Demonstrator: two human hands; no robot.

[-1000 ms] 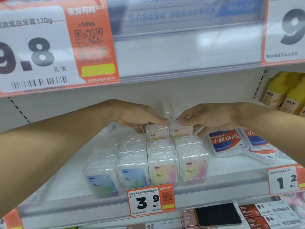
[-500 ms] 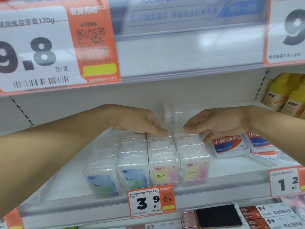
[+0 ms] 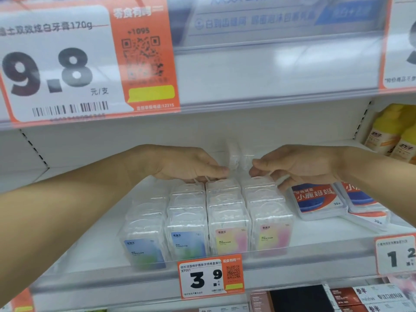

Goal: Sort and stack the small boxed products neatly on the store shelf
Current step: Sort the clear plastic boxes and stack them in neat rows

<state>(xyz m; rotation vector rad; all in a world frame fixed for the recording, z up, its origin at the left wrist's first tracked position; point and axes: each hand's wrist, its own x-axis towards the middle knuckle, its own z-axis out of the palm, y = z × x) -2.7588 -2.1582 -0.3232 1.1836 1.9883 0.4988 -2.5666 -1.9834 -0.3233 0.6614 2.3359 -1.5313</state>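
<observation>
**Both hands at back of box rows**

White store shelf held clear small boxes in four rows, front to back, center. L hand & R hand hovered over rear boxes, fingers curled loosely; can't tell if touching or gripping any. Flat red-blue packs lay just R of rows.

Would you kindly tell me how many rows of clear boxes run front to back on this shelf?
4 side by side: blue-label row leftmost, second blue-label row, yellow-pink row, second yellow-pink row rightmost. Boxes behind the hands may be hidden.
</observation>
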